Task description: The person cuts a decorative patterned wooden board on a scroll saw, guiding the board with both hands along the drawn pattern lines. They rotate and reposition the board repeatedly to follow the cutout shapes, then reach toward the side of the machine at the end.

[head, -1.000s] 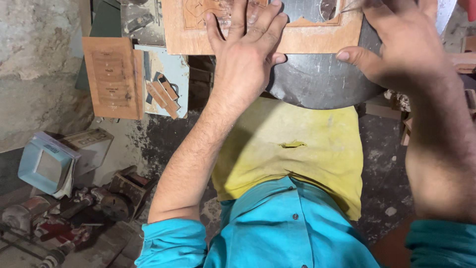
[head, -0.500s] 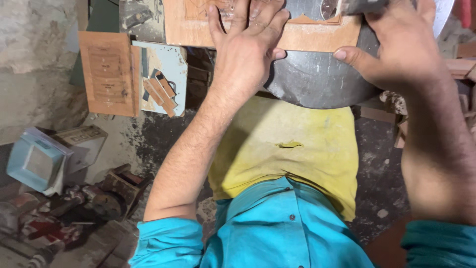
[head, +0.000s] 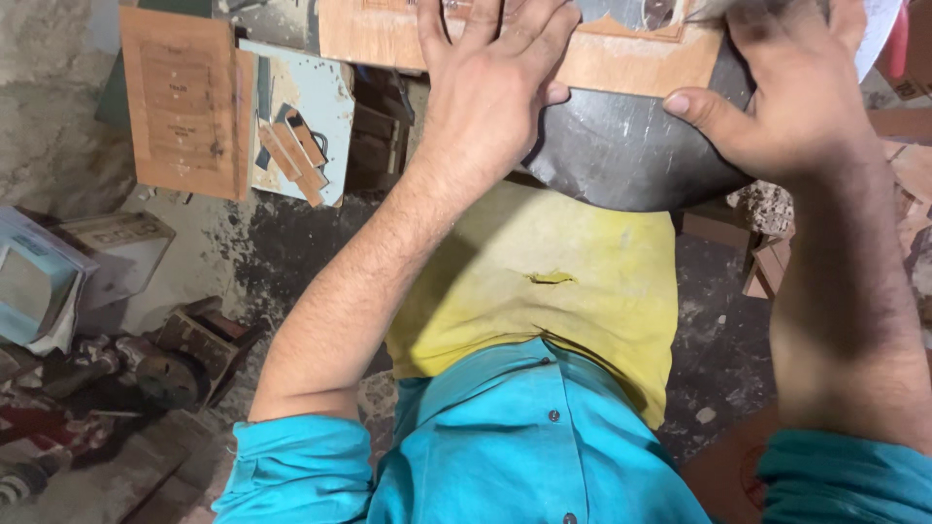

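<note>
Wooden panel [head: 631,63] with a carved recess lies flat at the top of the view, on a dark round metal table [head: 621,155] just in front of the person's body. Only its near edge and part of the carved outline show; the rest runs out of the frame.

The left hand [head: 490,92] lies palm down on the panel with the fingers spread and flat, pressing on the wood and gripping nothing. The thumb reaches toward the panel's near edge, over the table's rim.

The right hand [head: 777,97] is at the panel's right end, curled, with the thumb stretched out to the left over the table's surface. Its fingers close around something at the top edge of the view, but that thing is blurred and cut off, so I cannot tell what it is.

A yellow apron [head: 553,291] covers the person's lap below the table, over a teal shirt [head: 515,446] with rolled sleeves.

On the floor to the left lies a second wooden panel [head: 180,102], and just beside it a pale blue board [head: 296,116] with short wood strips on it. Farther left sits a blue and white box [head: 34,281], with dark tools [head: 146,374] near it.
</note>
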